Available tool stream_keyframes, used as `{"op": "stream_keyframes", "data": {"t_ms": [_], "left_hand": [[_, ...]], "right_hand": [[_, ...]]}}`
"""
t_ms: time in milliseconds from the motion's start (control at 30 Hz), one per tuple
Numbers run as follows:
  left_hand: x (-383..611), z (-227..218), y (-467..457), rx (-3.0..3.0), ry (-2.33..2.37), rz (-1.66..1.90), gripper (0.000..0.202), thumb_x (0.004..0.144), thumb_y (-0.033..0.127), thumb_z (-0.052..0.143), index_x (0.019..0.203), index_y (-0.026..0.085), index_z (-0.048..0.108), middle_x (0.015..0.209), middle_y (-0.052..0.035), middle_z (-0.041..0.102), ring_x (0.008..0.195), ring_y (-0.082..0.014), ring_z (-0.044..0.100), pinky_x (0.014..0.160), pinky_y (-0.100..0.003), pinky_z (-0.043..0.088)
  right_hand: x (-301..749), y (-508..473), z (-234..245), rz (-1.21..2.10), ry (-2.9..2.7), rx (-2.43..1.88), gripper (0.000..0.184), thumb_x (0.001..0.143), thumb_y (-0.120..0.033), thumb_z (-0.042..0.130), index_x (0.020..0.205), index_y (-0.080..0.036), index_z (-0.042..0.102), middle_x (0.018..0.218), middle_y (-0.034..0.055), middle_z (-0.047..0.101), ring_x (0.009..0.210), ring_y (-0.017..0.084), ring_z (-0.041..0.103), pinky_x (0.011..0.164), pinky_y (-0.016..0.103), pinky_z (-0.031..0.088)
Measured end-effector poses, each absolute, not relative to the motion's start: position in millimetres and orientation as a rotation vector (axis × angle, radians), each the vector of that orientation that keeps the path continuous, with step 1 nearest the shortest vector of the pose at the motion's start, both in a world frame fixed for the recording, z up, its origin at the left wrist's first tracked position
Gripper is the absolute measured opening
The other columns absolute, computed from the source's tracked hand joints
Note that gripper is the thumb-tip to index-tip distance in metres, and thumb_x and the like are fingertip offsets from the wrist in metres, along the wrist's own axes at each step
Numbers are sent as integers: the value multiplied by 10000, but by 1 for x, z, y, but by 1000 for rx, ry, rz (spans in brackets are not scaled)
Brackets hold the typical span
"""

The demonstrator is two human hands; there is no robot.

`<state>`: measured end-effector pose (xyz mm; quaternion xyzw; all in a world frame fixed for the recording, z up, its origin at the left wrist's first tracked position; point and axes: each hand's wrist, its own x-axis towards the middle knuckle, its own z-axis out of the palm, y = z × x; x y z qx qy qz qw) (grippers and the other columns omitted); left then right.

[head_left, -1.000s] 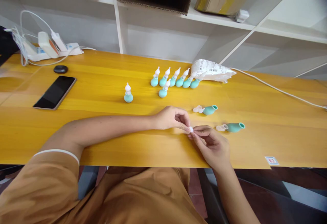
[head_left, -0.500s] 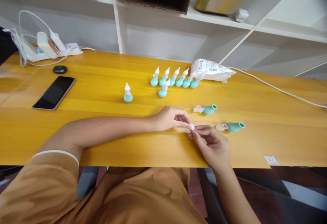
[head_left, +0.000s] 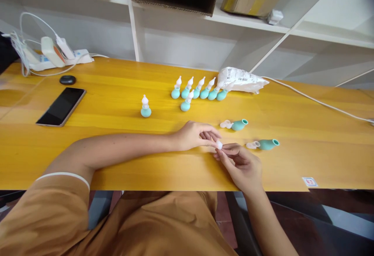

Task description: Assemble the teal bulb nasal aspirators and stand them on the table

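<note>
White bit (head_left: 219, 145) is over the desk (head_left: 280, 170), pinched by the right hand (head_left: 244, 166), maybe to keep it steady. The left hand (head_left: 194, 136) touches it; I can't tell if that hand grips. Behind, bulbs (head_left: 196, 94) stand lined up, maybe to stay neat.

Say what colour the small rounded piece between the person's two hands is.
The small rounded piece is white, best seen in the head view.
</note>
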<state>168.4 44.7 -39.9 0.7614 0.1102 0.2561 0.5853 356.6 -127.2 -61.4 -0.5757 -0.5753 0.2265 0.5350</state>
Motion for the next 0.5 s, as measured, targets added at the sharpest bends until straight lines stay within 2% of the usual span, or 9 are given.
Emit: {"op": "stream_keyframes", "data": {"t_ms": [100, 500], "left_hand": [[168, -40, 45, 1779, 212, 609, 327, 910, 437, 928, 1128, 198, 876, 1118, -70, 834, 970, -173, 773, 916, -278, 584], [168, -39, 47, 1786, 123, 608, 276, 909, 424, 924, 1037, 185, 873, 1053, -64, 759, 889, -153, 735, 840, -280, 574]], "right_hand": [[357, -127, -62, 540, -1375, -1360, 110, 1034, -332, 811, 977, -260, 750, 1055, 80, 795, 855, 229, 812, 811, 428, 747], [361, -126, -64, 507, -1405, -1397, 81, 1044, -343, 800, 1027, -267, 775, 1149, 82, 822, 905, 227, 825, 889, 439, 752]]}}
